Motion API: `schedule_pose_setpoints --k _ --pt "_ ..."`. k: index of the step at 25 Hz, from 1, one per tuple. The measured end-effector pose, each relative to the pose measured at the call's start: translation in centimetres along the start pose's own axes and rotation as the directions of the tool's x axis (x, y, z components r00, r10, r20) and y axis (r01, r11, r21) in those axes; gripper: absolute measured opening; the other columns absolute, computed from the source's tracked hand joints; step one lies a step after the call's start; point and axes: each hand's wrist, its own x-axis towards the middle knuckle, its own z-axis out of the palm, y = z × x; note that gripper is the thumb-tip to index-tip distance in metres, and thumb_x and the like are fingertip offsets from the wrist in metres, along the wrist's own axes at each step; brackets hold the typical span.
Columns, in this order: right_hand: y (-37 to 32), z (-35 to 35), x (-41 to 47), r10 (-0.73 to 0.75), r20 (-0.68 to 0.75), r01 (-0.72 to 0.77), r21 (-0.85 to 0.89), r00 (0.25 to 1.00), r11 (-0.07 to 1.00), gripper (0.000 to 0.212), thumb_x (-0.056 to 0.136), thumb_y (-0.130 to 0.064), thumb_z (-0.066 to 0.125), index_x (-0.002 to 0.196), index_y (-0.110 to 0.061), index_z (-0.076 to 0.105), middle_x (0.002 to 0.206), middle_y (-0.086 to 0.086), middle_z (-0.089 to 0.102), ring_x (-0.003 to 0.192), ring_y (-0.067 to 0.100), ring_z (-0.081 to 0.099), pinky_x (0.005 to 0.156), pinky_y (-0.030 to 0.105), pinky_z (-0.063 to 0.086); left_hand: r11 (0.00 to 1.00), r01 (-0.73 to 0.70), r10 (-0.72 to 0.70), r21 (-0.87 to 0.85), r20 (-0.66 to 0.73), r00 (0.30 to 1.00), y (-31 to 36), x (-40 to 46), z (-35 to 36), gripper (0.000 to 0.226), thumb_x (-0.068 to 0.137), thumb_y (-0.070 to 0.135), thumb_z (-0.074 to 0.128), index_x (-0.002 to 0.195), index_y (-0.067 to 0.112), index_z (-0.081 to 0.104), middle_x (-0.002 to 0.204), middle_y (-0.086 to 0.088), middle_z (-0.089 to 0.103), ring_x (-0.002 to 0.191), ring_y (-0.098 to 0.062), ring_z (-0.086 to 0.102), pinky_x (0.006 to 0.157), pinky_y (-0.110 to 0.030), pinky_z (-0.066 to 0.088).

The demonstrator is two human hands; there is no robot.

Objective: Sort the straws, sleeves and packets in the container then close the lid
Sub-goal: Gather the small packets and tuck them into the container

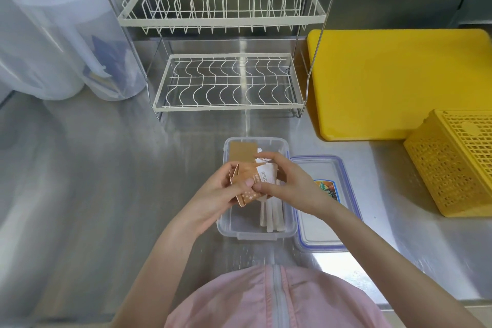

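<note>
1. Left hand: forearm enters from lower left, wrist bent slightly inward, palm turned toward the right. Thumb lies across the front of the copper-brown packets; the other fingers are curled behind them, clamped on the bundle.
2. Right hand: forearm enters from lower right, hand arched over the packets from the right side. Thumb tip touches the left thumb at the lower front of the bundle; fingers hooked over its top edge, also closed on the packets.
3. Packets are held by both hands just above the container, over its middle, not resting in it. Several are fanned; one shows a white face with print.
4. Container: clear plastic, open, on the steel bench directly in front of the person. White paper-wrapped straws lie lengthwise along its right side. A brown cardboard sleeve lies at its far left end.
5. Lid: clear with blue rim, lying flat on the bench, just beside the container on its right.
6. Surroundings: white wire dish rack behind the container; yellow board and yellow basket to the right.
</note>
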Motion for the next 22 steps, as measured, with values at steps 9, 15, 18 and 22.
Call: schedule_pose_setpoints --k 9,15,18,22 --pt "1.0 0.9 -0.6 -0.172 0.01 0.168 -0.281 0.985 0.945 0.057 0.086 -0.027 0.061 0.136 -0.025 0.034 0.112 -0.012 0.05 0.098 0.003 0.054 0.08 0.015 0.049 0.995 0.097 -0.099 0.025 0.094 0.991 0.3 -0.5 -0.4 0.026 0.088 0.004 0.054 0.108 0.021 0.055 0.099 -0.002 0.065 0.081 -0.009 0.071 0.073 -0.023 0.058" --pt "1.7 1.1 -0.4 -0.282 -0.004 0.255 -0.412 0.959 0.875 0.041 0.087 -0.025 0.059 0.125 -0.017 0.047 0.116 0.005 0.056 0.098 0.014 0.055 0.07 0.006 0.041 0.977 0.145 -0.142 -0.158 0.028 0.989 -0.2 0.0 0.4 0.023 0.089 0.024 0.053 0.109 0.014 0.058 0.096 -0.007 0.066 0.08 -0.017 0.066 0.074 -0.03 0.059" --pt "1.5 1.5 -0.4 -0.295 -0.001 0.273 -0.378 0.956 0.885 0.041 0.089 -0.021 0.056 0.127 -0.022 0.043 0.114 0.002 0.055 0.1 0.01 0.054 0.076 0.002 0.037 0.976 0.128 -0.155 -0.175 -0.15 0.976 -0.4 0.7 1.5 0.027 0.092 0.032 0.049 0.106 0.012 0.06 0.093 -0.009 0.066 0.075 -0.017 0.064 0.067 -0.031 0.059" --pt "0.5 2.8 0.0 -0.034 -0.23 0.063 0.118 0.973 0.991 0.035 0.092 -0.031 0.048 0.125 -0.027 0.037 0.097 -0.016 0.056 0.088 -0.009 0.058 0.077 0.008 0.048 1.0 0.02 -0.027 -0.024 -0.345 0.938 0.4 1.1 3.1 0.016 0.092 0.022 0.047 0.085 0.015 0.059 0.086 -0.005 0.065 0.079 -0.016 0.062 0.07 -0.03 0.056"
